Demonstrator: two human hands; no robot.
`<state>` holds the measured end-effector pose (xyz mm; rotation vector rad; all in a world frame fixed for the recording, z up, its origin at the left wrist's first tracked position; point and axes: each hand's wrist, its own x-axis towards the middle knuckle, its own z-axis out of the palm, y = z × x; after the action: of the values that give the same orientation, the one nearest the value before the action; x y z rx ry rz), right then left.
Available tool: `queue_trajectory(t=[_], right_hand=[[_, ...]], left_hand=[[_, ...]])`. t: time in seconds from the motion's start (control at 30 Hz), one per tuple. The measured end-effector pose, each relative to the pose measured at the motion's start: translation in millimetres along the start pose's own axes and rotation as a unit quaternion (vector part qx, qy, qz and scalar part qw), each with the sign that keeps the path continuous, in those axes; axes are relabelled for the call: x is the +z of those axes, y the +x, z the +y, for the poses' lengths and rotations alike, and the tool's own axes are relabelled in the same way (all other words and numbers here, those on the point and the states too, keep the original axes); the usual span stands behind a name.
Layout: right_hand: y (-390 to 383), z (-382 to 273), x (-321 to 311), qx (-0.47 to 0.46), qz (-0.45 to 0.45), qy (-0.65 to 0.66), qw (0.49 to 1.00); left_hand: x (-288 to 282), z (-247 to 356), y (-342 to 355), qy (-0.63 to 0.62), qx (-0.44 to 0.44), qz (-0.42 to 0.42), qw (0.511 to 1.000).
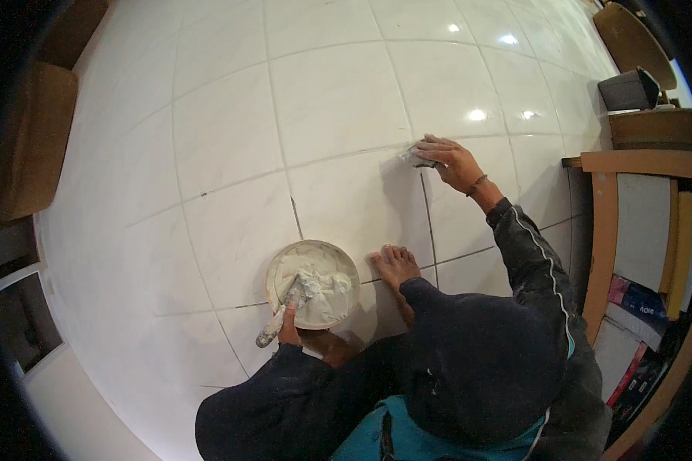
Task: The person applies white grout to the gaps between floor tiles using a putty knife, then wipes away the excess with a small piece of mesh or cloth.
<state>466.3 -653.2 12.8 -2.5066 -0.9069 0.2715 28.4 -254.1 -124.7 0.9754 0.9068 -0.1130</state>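
A white-tiled floor (338,100) took up most of the view, its joints pale in places and dark in others, with a wooden shelf unit (604,253) at the right edge. The person, in a dark jacket (527,250), bent over the tiles with a bare foot (396,265) planted just right of a round tub (315,243) of thick white paste (332,296).

The left hand (287,326) was closed round the smeared handle of a putty knife (270,329), whose blade reached over the paste. The right hand (455,165), stretched well forward, gripped a grey, paste-smeared piece (420,161) at the upper end of a dark joint (427,211); whether it was a pad or a flexible scraper could not be told.

The foot's closeness was the likeliest trouble: a shifted step might have knocked the tub or smudged a joint. Leverage on the knife could have tipped the tub, and uneven pressure at that long reach could have left ridges or gaps.
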Motion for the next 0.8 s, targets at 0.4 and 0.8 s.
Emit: queue_trajectory(t=[0.4, 0.8], right_hand=[[-14.7, 30.4, -28.1, -0.027, -0.186, -0.155, 0.970], [-58.1, -37.1, 26.2, 0.015, -0.049, -0.082, 0.995]], left_hand=[[5.4, 6.8, -6.7, 0.040, -0.008, 0.010, 0.999], [14.7, 16.0, -8.8, 0.011, -0.022, -0.004, 1.000]])
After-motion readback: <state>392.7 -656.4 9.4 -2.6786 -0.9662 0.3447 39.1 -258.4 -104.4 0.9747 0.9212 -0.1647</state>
